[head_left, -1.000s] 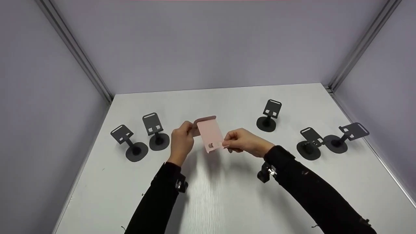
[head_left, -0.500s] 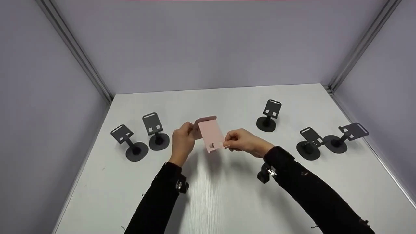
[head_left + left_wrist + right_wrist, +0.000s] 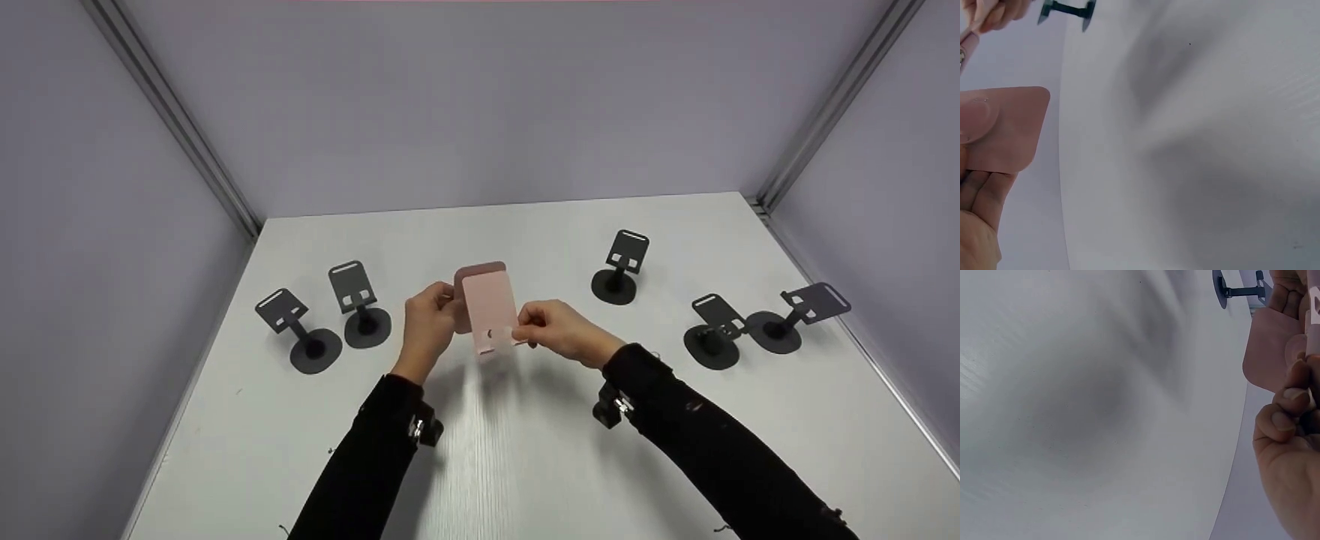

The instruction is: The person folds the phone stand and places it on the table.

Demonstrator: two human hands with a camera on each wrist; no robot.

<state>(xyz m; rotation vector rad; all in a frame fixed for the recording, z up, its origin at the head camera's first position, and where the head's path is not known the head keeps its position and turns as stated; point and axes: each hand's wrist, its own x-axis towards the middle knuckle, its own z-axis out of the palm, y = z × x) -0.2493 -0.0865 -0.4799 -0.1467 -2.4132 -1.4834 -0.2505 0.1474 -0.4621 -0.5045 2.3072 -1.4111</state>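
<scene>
Held up above the white table is a pink phone stand (image 3: 489, 300), its cut-out plate facing me and its rounded base plate behind. My left hand (image 3: 429, 322) grips the base at its left edge. In the left wrist view the pink base (image 3: 1013, 129) lies over the fingers of that hand (image 3: 982, 208). My right hand (image 3: 566, 330) pinches the lower right corner of the front plate by its small lip. From the right wrist, curled fingers of the right hand (image 3: 1286, 422) show close to the pink base (image 3: 1269, 349).
Two black phone stands, one (image 3: 360, 304) nearer the middle and another (image 3: 300, 330) outward, stand at the left. On the right are a black stand (image 3: 621, 266) farther back and two more, one (image 3: 716, 334) beside the other (image 3: 795, 319). Grey walls (image 3: 480, 105) enclose the table (image 3: 480, 480).
The base plate of the pink stand has tilted, so more of it shows behind the front plate. My left hand has shifted slightly right with it; the right hand keeps its pinch.
</scene>
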